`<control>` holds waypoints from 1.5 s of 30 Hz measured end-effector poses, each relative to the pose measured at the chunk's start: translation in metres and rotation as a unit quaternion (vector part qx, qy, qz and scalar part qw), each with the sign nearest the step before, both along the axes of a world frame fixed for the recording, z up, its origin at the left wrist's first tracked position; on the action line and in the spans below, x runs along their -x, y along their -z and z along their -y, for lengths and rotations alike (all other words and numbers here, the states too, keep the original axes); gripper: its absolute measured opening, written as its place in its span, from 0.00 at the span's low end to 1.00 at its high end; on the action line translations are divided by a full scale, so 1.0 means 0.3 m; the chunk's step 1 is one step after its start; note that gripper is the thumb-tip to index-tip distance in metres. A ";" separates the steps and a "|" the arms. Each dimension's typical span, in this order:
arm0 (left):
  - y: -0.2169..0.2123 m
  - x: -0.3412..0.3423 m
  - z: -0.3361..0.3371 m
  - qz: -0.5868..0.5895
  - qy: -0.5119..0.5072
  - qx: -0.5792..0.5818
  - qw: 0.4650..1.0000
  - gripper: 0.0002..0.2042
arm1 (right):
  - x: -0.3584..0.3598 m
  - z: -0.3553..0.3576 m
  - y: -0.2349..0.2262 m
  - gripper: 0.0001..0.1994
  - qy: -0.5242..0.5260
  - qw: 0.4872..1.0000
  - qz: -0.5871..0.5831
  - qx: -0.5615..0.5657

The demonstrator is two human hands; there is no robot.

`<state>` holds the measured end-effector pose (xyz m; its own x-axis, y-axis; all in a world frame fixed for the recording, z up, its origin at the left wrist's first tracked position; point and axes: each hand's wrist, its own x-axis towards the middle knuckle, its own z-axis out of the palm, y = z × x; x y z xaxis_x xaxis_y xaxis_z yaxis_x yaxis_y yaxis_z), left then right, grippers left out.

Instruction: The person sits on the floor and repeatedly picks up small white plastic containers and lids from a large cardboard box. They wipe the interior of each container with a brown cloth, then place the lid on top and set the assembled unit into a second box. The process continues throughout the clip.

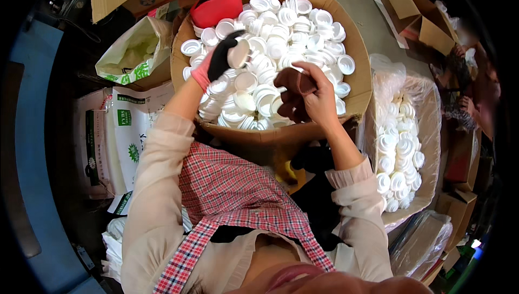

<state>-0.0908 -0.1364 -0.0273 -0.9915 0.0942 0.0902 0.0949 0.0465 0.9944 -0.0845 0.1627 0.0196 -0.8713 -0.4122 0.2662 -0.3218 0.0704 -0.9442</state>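
Below me stands a large cardboard box (354, 40) heaped with round white plastic lids (277, 48). My left hand (216, 61), in a pink and black glove, is closed on an off-white round lid (238, 55) above the left part of the heap. My bare right hand (319, 94) is over the heap's right side, fingers closed around dark brown curved pieces (294, 102) with rounded edges. Their exact kind I cannot make out. A red pouch-like thing (217, 9) rests on the box's far left corner.
At right, a plastic-lined box (427, 148) holds more white lids. An open white bag (135, 50) and printed sacks (130, 126) are on the left. A blue metal edge (38, 148) runs down the far left. Other people's hands (467, 104) show at far right, near open cartons (400, 2).
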 end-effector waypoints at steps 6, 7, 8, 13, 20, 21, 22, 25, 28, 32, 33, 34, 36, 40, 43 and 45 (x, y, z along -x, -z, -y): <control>-0.166 -0.183 -0.362 -0.221 0.004 0.240 0.945 0.22 | -0.079 0.090 -0.027 0.24 -0.115 0.979 -0.165 -0.027; -0.201 -0.189 -0.354 -0.216 -0.015 0.254 0.943 0.24 | -0.069 0.070 -0.039 0.23 -0.130 0.956 -0.243 -0.106; -0.151 -0.190 -0.332 -0.179 -0.028 0.178 0.967 0.24 | -0.067 0.052 -0.038 0.23 -0.136 0.945 -0.261 -0.139; -0.043 -0.256 -0.389 -0.106 -0.087 0.007 0.990 0.17 | -0.102 0.039 -0.059 0.22 -0.049 0.935 -0.325 -0.132; -0.118 -0.237 -0.415 -0.196 -0.150 0.014 0.969 0.14 | -0.043 0.036 0.005 0.13 -0.047 0.993 -0.075 -0.082; -0.090 -0.219 -0.374 -0.234 -0.206 0.082 0.947 0.15 | -0.045 0.035 0.044 0.13 -0.073 0.984 -0.096 -0.130; -0.037 -0.201 -0.332 -0.271 -0.277 0.145 0.910 0.16 | -0.046 0.024 0.074 0.12 -0.097 0.972 -0.114 -0.183; -0.139 -0.175 -0.262 -0.221 -0.151 0.097 0.959 0.21 | -0.017 -0.018 0.071 0.20 -0.192 0.943 -0.119 -0.244; -0.116 -0.195 -0.218 0.080 -0.015 -0.469 0.879 0.41 | 0.022 -0.072 0.036 0.26 -0.239 0.940 0.034 -0.240; -0.069 -0.182 -0.186 0.004 0.126 -0.530 0.838 0.34 | 0.279 -0.087 0.165 0.24 -0.058 0.938 -0.011 -0.342; -0.076 -0.185 -0.187 -0.014 0.134 -0.520 0.843 0.32 | 0.317 -0.057 0.212 0.25 -0.023 0.924 -0.035 -0.381; -0.079 -0.178 -0.182 0.005 0.164 -0.575 0.802 0.32 | 0.348 -0.030 0.268 0.26 0.012 0.906 -0.060 -0.418; -0.085 -0.179 -0.181 0.026 0.138 -0.590 0.795 0.34 | 0.374 0.017 0.352 0.34 0.053 0.863 -0.115 -0.490; -0.123 -0.209 -0.178 -0.027 0.102 -0.486 0.868 0.29 | 0.364 0.071 0.404 0.37 0.016 0.839 -0.153 -0.522; -0.124 -0.201 -0.170 0.009 0.133 -0.556 0.820 0.34 | 0.367 0.048 0.384 0.38 0.034 0.895 -0.153 -0.418; -0.129 -0.205 -0.164 0.027 0.166 -0.594 0.787 0.37 | 0.285 0.086 0.239 0.38 -0.018 0.923 -0.170 -0.346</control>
